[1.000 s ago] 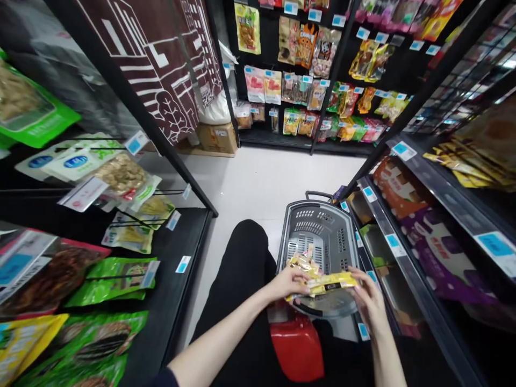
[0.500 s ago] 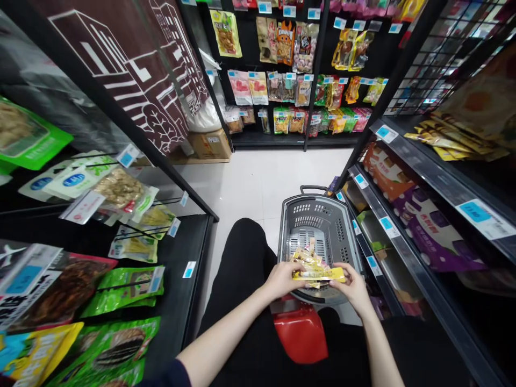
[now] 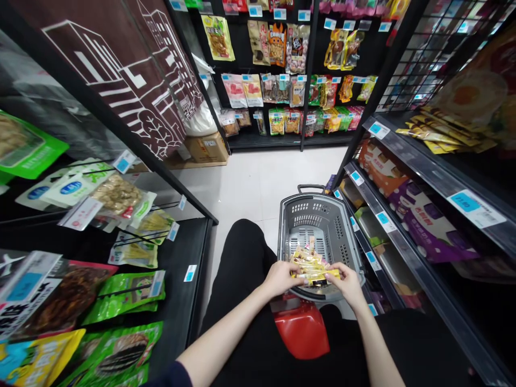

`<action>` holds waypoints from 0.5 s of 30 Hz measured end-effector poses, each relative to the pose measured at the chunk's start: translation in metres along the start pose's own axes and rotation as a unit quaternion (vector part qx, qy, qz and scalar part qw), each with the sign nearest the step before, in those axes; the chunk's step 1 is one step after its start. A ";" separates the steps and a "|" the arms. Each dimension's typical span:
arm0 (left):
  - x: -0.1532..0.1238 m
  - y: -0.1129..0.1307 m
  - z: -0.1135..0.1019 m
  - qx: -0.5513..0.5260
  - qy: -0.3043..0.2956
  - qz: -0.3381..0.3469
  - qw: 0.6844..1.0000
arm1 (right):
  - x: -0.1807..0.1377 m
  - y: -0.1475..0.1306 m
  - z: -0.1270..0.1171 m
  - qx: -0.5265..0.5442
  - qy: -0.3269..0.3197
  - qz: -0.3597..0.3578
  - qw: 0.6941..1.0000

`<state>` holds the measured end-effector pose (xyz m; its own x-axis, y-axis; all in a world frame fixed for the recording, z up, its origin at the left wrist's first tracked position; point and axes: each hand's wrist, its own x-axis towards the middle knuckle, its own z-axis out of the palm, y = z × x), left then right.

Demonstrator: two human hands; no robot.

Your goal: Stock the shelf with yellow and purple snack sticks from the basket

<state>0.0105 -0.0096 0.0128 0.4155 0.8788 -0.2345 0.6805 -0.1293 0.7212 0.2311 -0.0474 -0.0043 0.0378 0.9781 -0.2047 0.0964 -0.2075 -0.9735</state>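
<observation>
A slim yellow snack packet (image 3: pixel 318 278) is stretched between my two hands over the near end of a grey shopping basket (image 3: pixel 339 215). My left hand (image 3: pixel 281 277) pinches its left end between thumb and fingers, and my right hand (image 3: pixel 345 281) grips the right end. Beneath it, several similar yellow snack packets (image 3: pixel 308 257) lie in a loose heap in the basket. The basket stands on the floor in front of my knees, its dark handle (image 3: pixel 311 188) at the far end.
On the right shelf lies a pile of yellow packets (image 3: pixel 447 131), with purple cartons (image 3: pixel 431 226) below. Bagged snacks hang on the left rack (image 3: pixel 116 193) and the back rack (image 3: pixel 278 91). A glossy red piece (image 3: pixel 303 332) is between my legs. A cardboard box (image 3: pixel 206 148) stands by the wall.
The packet between my hands has turned and now shows a darker patch on its lower edge. My right hand has shifted slightly left, nearer my left hand. The view has tilted slightly.
</observation>
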 end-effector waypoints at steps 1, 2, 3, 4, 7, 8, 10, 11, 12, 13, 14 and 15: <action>0.001 -0.001 0.001 -0.027 -0.010 -0.005 1.000 | 0.001 0.001 0.000 0.013 0.001 0.012 1.000; 0.002 -0.001 0.002 -0.066 -0.027 -0.014 0.997 | 0.002 0.003 0.000 0.031 0.001 0.028 0.999; 0.004 -0.002 0.003 -0.119 -0.049 -0.029 0.991 | 0.003 0.004 -0.002 0.050 0.001 0.044 0.998; 0.005 -0.003 0.004 -0.180 -0.078 -0.047 0.979 | 0.004 0.006 -0.004 0.071 0.004 0.059 0.996; 0.006 -0.003 0.003 -0.364 -0.159 -0.093 0.913 | 0.006 0.007 -0.012 0.131 0.020 0.091 0.987; 0.006 -0.003 0.001 -0.414 -0.176 -0.097 0.888 | 0.007 0.007 -0.015 0.153 0.024 0.100 0.983; 0.005 -0.003 -0.002 -0.493 -0.195 -0.089 0.843 | 0.006 0.004 -0.020 0.195 0.030 0.114 0.974; 0.004 -0.002 -0.004 -0.525 -0.199 -0.082 0.823 | 0.006 0.003 -0.022 0.211 0.033 0.119 0.970; 0.004 -0.002 -0.006 -0.554 -0.204 -0.077 0.804 | 0.006 0.002 -0.025 0.224 0.035 0.123 0.966; 0.003 -0.002 -0.007 -0.577 -0.208 -0.071 0.786 | 0.005 0.002 -0.026 0.231 0.035 0.126 0.964; 0.003 -0.001 -0.008 -0.594 -0.214 -0.066 0.772 | 0.005 0.001 -0.028 0.232 0.034 0.128 0.964; 0.002 -0.001 -0.008 -0.605 -0.221 -0.062 0.762 | 0.005 0.002 -0.030 0.229 0.032 0.131 0.964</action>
<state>0.0054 -0.0035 0.0168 0.7383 0.5746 -0.3534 -0.2136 0.6961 0.6855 0.2609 -0.0437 -0.0040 0.0648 0.8868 -0.4576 -0.3735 -0.4037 -0.8352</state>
